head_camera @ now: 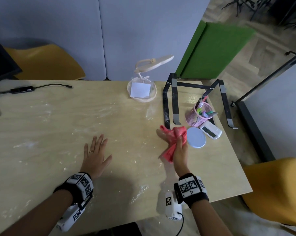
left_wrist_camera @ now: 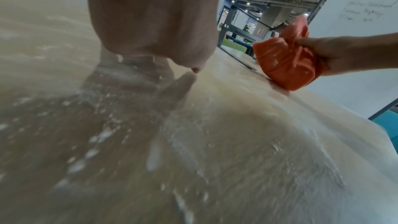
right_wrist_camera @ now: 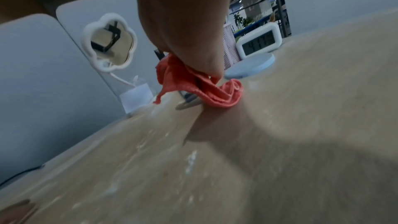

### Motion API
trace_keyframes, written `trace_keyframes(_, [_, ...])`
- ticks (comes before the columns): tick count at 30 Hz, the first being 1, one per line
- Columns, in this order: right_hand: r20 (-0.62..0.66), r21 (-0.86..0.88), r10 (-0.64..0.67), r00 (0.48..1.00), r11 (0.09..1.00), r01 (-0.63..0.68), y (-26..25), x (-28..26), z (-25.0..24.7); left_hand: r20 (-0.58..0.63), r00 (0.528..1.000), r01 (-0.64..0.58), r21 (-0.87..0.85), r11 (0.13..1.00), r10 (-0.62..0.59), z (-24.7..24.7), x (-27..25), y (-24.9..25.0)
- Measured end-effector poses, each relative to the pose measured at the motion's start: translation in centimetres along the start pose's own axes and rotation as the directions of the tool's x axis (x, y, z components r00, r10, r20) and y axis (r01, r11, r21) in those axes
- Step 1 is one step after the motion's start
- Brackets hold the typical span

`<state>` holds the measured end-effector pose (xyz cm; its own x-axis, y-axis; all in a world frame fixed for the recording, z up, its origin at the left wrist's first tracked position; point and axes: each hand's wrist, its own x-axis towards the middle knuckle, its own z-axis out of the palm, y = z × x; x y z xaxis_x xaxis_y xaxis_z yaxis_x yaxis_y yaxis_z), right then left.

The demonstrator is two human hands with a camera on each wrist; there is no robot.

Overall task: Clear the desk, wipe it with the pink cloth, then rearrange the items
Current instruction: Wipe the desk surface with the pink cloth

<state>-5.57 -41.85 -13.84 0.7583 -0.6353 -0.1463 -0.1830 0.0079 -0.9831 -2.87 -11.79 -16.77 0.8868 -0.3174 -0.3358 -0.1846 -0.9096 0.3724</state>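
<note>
My right hand (head_camera: 175, 142) grips the bunched pink cloth (head_camera: 176, 133), and the cloth's lower fold touches the wooden desk (head_camera: 126, 126) right of centre. The same cloth (left_wrist_camera: 286, 60) shows in the left wrist view and again (right_wrist_camera: 193, 81) in the right wrist view. My left hand (head_camera: 95, 154) lies flat on the desk with its fingers spread, holding nothing. White powder smears (head_camera: 140, 191) are scattered over the desk top.
At the right stand a black laptop stand (head_camera: 176, 99), a pink mesh pen cup (head_camera: 198, 114), a white digital clock (head_camera: 211, 130) and a pale blue round disc (head_camera: 196, 137). A small mirror on a white base (head_camera: 142, 89) stands at the back. A cable (head_camera: 41, 87) lies back left.
</note>
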Motion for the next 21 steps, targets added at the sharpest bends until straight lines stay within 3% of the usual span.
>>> trace_keyframes(2, [-0.011, 0.048, 0.019, 1.0, 0.999, -0.018, -0.7, 0.8, -0.5, 0.011, 1.0, -0.023, -0.003, 1.0, 0.023, -0.1, 0.6, 0.5])
trace_keyframes(4, [-0.083, -0.057, 0.031, 0.996, 0.998, -0.035, -1.3, 1.4, -1.1, 0.043, 0.999, -0.031, -0.02, 0.999, 0.032, -0.3, 1.3, 1.1])
trace_keyframes(7, [-0.21, -0.257, -0.065, 0.976, 0.966, 0.009, -1.5, 2.6, -1.2, 0.102, 0.994, -0.026, -0.024, 0.999, 0.029, -0.5, 2.1, 1.6])
trace_keyframes(10, [-0.22, -0.34, -0.097, 0.971, 0.94, 0.017, -0.8, 3.7, 0.5, 0.173, 0.985, -0.022, 0.021, 1.0, 0.018, -0.4, 2.6, 1.7])
trace_keyframes(13, [0.044, -0.512, -0.054, 0.998, 0.856, 0.069, 0.9, 4.6, 2.7, 0.21, 0.978, -0.011, 0.043, 0.999, 0.001, -0.3, 2.8, 1.6])
trace_keyframes(15, [0.229, -0.616, -0.02, 0.973, 0.771, 0.161, 2.3, 4.2, 4.2, 0.227, 0.974, -0.003, 0.041, 0.999, -0.007, -0.3, 2.8, 1.7])
trace_keyframes(19, [0.339, -0.781, -0.09, 0.937, 0.528, 0.333, 3.2, 1.1, 6.0, 0.237, 0.971, 0.014, 0.052, 0.999, -0.026, -0.5, 3.0, 1.9])
trace_keyframes(21, [0.371, -0.781, -0.097, 0.923, 0.505, 0.367, 3.4, 0.1, 6.4, 0.238, 0.971, 0.019, 0.056, 0.998, -0.032, -0.6, 3.0, 2.0])
